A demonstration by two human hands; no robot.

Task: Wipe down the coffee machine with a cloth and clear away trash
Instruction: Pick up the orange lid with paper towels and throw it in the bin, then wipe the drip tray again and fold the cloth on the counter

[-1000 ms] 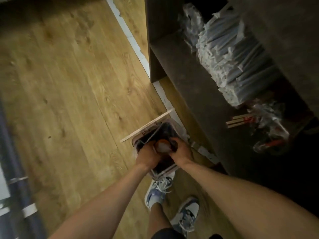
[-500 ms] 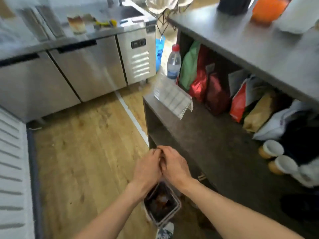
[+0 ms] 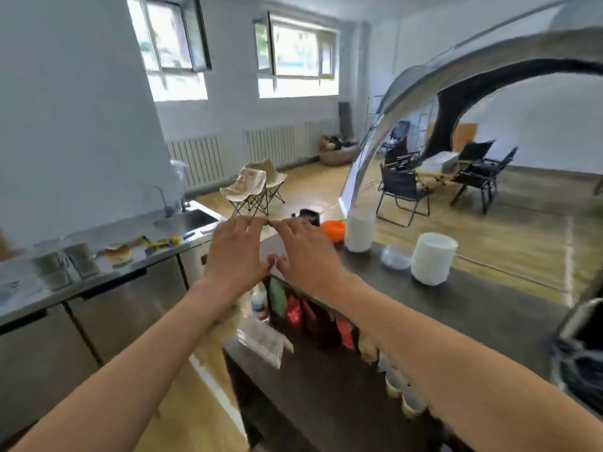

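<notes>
My left hand and my right hand are raised side by side in front of me, over the near end of the dark counter. The fingers are spread, with the thumbs and fingertips of the two hands nearly touching. Neither hand holds anything. A dark machine with a steel part shows at the right edge, blurred and cut off. No cloth and no trash bin is in view.
On the counter stand two stacks of white lids, an orange bowl and a black box. Below it, shelves hold bright bags. A steel counter with a sink runs on the left.
The view has swung up from the floor bin to the room. Both hands have left the bin and risen above the counter; the small object they held is gone.
</notes>
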